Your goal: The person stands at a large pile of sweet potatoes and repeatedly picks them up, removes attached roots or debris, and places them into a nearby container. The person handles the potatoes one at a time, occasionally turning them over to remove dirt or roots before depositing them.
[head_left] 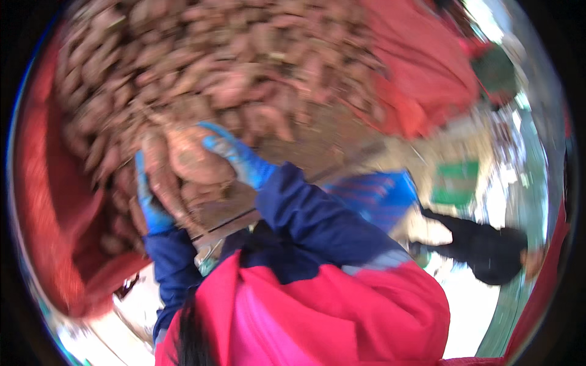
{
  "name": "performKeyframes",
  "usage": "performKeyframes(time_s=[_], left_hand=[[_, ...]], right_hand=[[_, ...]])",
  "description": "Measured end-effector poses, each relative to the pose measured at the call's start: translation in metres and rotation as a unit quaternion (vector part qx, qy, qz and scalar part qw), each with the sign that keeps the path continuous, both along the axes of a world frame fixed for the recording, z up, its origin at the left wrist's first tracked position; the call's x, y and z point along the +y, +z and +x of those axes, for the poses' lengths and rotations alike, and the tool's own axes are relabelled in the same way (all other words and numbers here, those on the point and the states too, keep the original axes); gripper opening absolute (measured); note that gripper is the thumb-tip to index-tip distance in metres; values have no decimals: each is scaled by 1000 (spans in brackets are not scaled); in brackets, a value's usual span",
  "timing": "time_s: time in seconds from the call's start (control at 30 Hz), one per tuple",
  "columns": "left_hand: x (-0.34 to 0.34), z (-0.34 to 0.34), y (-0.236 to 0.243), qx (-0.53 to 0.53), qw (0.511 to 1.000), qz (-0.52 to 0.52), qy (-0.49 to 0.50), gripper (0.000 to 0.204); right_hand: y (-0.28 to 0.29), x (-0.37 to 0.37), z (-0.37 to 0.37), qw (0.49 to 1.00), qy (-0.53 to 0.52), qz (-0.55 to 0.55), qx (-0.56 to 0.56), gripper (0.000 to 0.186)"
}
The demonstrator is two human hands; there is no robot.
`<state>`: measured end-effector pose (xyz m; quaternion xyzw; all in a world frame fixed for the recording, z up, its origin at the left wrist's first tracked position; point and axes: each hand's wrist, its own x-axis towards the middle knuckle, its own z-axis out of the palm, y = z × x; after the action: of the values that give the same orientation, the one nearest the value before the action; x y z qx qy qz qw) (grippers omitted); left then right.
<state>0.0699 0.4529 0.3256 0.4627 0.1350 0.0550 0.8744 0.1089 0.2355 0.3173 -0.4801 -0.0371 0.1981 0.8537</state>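
Both my hands wear blue gloves and grip sweet potatoes over the near edge of a big heap. My left hand (151, 198) is closed along the outer side of a long sweet potato (162, 174). My right hand (239, 157) is closed round a large, rounded sweet potato (198, 160) with a pale orange-brown skin. The two press side by side between my palms. Thin roots or a stalk seem to stick out at their far end, but the blur hides whether they are joined. Loose sweet potatoes (244, 73) pile up beyond my hands.
Red cloth sheets border the heap at left (46, 201) and right (421, 79). A wooden-looking board (317, 146) lies under its near right part. Right of me are a blue bag or crate (384, 195), a green mat-like rectangle (455, 182) and a person in dark clothes (488, 250).
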Motion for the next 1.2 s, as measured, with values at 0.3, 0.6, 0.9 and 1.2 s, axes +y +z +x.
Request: performKeyframes(time_s=[0.3,0.6,0.9,1.2], left_hand=[[-288,-34,24,-120,868,109,-469,80],[-417,-101,-39,-272,768,86,-574,64],[-121,-67,-72,-26,885,453,-105,42],[65,-43,-95,12,640,765,70,56]], right_hand=[[21,-302,-206,941,-337,5,34,55],[-119,-498,-441,611,-598,-469,221,31],[-124,-301,-159,752,-110,-583,-287,37],[-29,23,37,818,113,-477,-303,43]])
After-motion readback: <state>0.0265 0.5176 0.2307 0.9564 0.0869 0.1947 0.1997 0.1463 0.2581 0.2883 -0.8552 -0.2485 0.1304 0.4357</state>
